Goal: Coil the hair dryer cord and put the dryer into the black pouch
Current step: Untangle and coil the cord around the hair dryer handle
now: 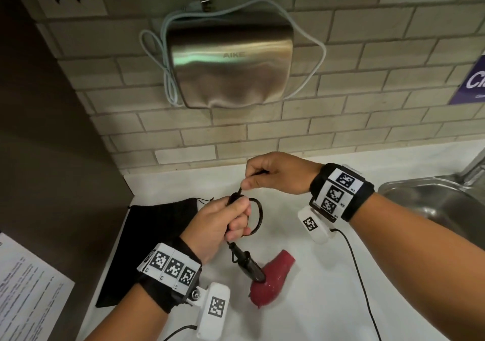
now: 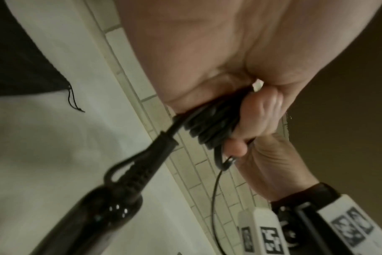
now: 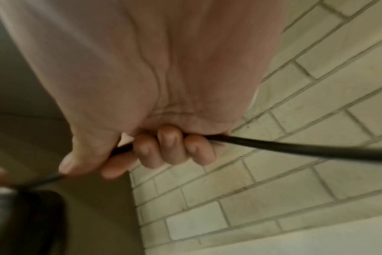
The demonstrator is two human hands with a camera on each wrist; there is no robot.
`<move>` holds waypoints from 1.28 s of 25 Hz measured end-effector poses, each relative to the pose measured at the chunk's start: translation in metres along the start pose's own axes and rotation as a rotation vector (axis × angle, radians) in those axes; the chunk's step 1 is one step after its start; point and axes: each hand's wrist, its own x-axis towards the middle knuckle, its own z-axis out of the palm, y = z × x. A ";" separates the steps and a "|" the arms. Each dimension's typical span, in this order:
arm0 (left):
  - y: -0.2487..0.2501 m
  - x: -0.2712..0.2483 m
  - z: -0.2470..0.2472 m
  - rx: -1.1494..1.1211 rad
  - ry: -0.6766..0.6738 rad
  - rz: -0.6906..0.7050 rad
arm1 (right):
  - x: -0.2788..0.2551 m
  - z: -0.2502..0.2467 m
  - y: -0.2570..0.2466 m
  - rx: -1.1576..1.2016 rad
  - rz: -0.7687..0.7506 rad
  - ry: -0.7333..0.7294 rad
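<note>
Head view: left hand (image 1: 223, 220) grips the coiled cord (image 1: 258, 216) so loops hold, right hand (image 1: 273, 172) pinches its free end, dryer (image 1: 270, 280) hanging over table (image 1: 288, 235).

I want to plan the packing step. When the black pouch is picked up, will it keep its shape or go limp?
Probably limp: the black pouch lies flat and creased on the counter, like thin cloth. Likely light too. Its thin drawstring trails loose, so the mouth may need both hands to stay open.
</note>
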 end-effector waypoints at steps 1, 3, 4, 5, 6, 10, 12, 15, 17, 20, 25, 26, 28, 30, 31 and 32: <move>0.002 -0.002 0.002 -0.019 0.014 -0.007 | 0.001 0.001 0.007 0.029 0.022 0.032; 0.004 -0.003 0.008 -0.081 0.053 -0.021 | 0.001 0.006 0.017 0.072 0.028 0.043; 0.006 -0.003 0.011 -0.123 0.075 -0.023 | 0.000 0.009 0.019 0.095 0.032 0.033; 0.008 -0.003 0.015 -0.161 0.094 -0.022 | -0.002 0.012 0.019 0.128 0.054 0.013; 0.010 -0.003 0.017 -0.192 0.112 -0.025 | -0.005 0.014 0.016 0.180 0.085 -0.010; 0.015 0.001 0.010 -0.306 0.154 -0.082 | -0.015 0.026 0.016 0.427 0.073 -0.147; 0.018 0.003 0.004 -0.404 0.150 -0.116 | -0.016 0.033 0.014 0.571 0.009 -0.177; 0.022 0.003 -0.002 -0.535 0.129 -0.122 | -0.013 0.041 0.010 0.665 -0.025 -0.198; 0.023 0.003 -0.001 -0.572 0.123 -0.118 | -0.012 0.043 0.008 0.725 -0.015 -0.169; 0.022 0.003 0.004 -0.519 0.148 -0.075 | -0.012 0.044 0.011 0.725 0.009 -0.161; 0.016 0.004 0.012 -0.363 0.292 -0.026 | -0.017 0.044 0.018 0.748 0.057 -0.159; 0.015 0.004 0.014 -0.355 0.304 -0.022 | -0.018 0.045 0.018 0.743 0.053 -0.149; 0.016 0.004 0.016 -0.369 0.306 0.009 | -0.020 0.047 0.016 0.734 0.034 -0.114; 0.021 0.004 0.016 -0.372 0.280 0.057 | -0.020 0.049 0.014 0.744 0.041 -0.070; 0.023 0.004 0.015 -0.365 0.263 0.075 | -0.020 0.051 0.013 0.756 0.045 -0.064; 0.024 0.003 0.014 -0.362 0.255 0.087 | -0.020 0.053 0.011 0.771 0.042 -0.068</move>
